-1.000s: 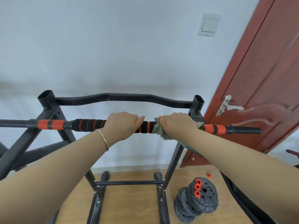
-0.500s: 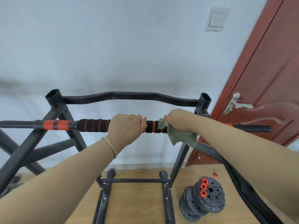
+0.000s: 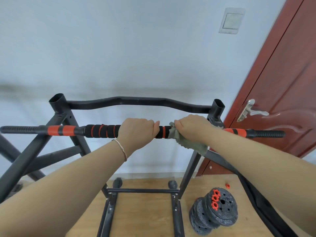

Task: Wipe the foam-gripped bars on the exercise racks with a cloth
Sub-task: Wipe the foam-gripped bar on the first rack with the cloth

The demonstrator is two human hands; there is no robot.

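Note:
A long bar (image 3: 102, 131) with black and orange foam grips runs left to right across the black exercise rack (image 3: 136, 102). My left hand (image 3: 136, 130) is closed around the bar's middle. Just right of it, my right hand (image 3: 191, 128) presses a grey-green cloth (image 3: 189, 144) around the bar, and the cloth's loose end hangs below. The bar's orange band and ribbed black end (image 3: 266, 133) stick out to the right of my right wrist. The foam under both hands is hidden.
A stack of black weight plates (image 3: 217, 214) with orange nuts lies on the wooden floor at lower right, with a loose orange nut (image 3: 227, 186) nearby. A red-brown door (image 3: 282, 82) with a metal handle (image 3: 251, 112) stands at the right. The rack's legs spread left and down.
My right hand with the cloth has slid along the bar, out to the right and back toward the middle. The left hand kept its grip. The view shifted slightly.

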